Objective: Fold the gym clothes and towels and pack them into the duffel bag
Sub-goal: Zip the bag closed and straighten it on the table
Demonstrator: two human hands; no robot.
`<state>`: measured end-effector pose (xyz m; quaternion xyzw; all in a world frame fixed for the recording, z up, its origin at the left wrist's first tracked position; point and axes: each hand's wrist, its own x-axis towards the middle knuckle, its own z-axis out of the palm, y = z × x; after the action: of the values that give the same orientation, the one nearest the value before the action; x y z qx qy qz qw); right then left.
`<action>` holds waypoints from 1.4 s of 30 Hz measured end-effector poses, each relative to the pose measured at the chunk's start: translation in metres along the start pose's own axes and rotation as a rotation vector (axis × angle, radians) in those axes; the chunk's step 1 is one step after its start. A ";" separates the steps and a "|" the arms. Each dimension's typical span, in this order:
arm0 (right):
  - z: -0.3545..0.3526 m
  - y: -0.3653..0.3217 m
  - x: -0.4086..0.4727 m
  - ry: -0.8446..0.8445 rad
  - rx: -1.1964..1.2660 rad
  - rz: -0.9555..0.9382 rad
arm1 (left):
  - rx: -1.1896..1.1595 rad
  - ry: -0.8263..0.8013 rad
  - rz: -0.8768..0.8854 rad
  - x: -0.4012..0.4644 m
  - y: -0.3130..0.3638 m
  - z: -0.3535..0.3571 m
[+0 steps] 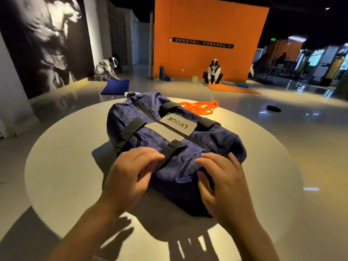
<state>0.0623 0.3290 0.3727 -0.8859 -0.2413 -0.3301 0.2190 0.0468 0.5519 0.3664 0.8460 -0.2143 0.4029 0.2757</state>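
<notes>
Hands hover at a zipped navy duffel bag on a round table; left hand and right hand spread loose-fingered at its near end, gripping nothing; orange band lies behind the bag.

The bag fills the middle of the round table; bare tabletop runs wide to its left, right and near side; both hands, left and right, lie on the bag's near end, fingers relaxed, and block that end; black handles cross the top beside the zip; orange bands lie on the table just behind the bag, on the right; a white object sits at its far left corner.
</notes>
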 end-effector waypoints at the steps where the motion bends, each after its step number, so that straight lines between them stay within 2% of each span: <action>1: 0.007 -0.002 0.005 -0.017 0.015 -0.010 | 0.002 0.024 -0.059 0.007 -0.017 -0.008; 4: 0.024 0.007 0.027 -0.028 0.040 -0.020 | 0.083 0.064 -0.212 0.030 -0.069 -0.028; 7: 0.037 0.025 0.050 -0.059 0.038 -0.035 | 0.192 -0.003 -0.246 0.057 -0.122 -0.034; 12: 0.050 0.075 0.064 -0.145 0.059 0.000 | 0.183 -0.307 -0.147 0.115 -0.158 -0.014; 16: 0.044 0.108 0.072 -0.260 0.041 0.053 | 0.151 -0.598 -0.175 0.137 -0.167 0.009; 18: 0.037 0.115 0.077 -0.333 0.040 0.075 | 0.106 -0.677 -0.231 0.135 -0.163 0.012; 26: 0.006 0.094 0.098 -0.597 -0.011 0.194 | 0.035 -0.718 -0.618 0.134 -0.112 -0.008; 28: -0.006 0.085 0.114 -0.555 0.043 0.336 | -0.005 -0.723 -0.687 0.150 -0.108 -0.014; 31: -0.014 0.080 0.155 -0.367 0.094 0.613 | 0.008 -0.655 -0.706 0.188 -0.117 -0.003; 33: -0.011 0.084 0.183 -0.319 0.017 0.683 | -0.006 -0.587 -0.741 0.217 -0.123 0.017; 35: -0.002 0.091 0.205 -0.387 -0.064 0.741 | -0.020 -0.598 -0.734 0.236 -0.128 0.043; 37: 0.013 0.100 0.219 -0.499 -0.103 0.810 | -0.009 -0.676 -0.721 0.244 -0.130 0.069; 39: 0.029 0.106 0.228 -0.584 -0.105 0.841 | 0.002 -0.714 -0.772 0.246 -0.129 0.086; 42: 0.044 0.105 0.239 -0.495 0.069 0.956 | 0.023 -0.684 -0.823 0.248 -0.127 0.096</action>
<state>0.3030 0.3383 0.4837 -0.9405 0.1338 0.0332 0.3106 0.3197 0.5516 0.4772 0.9460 0.0622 -0.0350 0.3161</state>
